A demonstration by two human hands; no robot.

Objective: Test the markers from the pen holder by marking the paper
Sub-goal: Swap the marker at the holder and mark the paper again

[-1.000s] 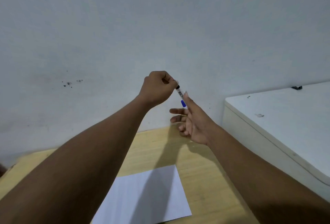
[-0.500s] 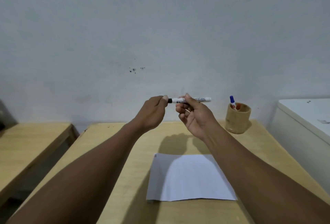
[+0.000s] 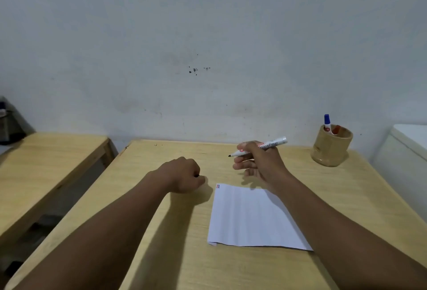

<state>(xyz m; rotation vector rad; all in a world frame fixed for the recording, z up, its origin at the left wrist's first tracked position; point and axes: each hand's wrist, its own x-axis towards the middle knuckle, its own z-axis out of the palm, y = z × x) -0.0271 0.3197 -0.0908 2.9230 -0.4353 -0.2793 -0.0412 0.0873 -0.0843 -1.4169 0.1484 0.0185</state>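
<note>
My right hand (image 3: 258, 165) holds a white marker (image 3: 272, 144) with its black tip bared and pointing left, above the far edge of the white paper (image 3: 249, 218). The paper lies flat on the wooden desk (image 3: 175, 255) and bears small red and blue marks at its top left corner. My left hand (image 3: 184, 175) rests fisted on the desk left of the paper, a bit of the black cap (image 3: 197, 176) showing in it. The wooden pen holder (image 3: 331, 149) stands at the back right with a blue-capped marker (image 3: 327, 122) and a red one (image 3: 336, 130) inside.
A second wooden table (image 3: 46, 158) stands to the left across a gap. A white cabinet (image 3: 406, 151) borders the desk on the right. The wall rises right behind the desk. A dark object sits at the far left edge.
The cap came off the marker: my left hand dropped to the desk with it, and my right hand lowered the uncapped marker toward the paper. The view tilted down.
</note>
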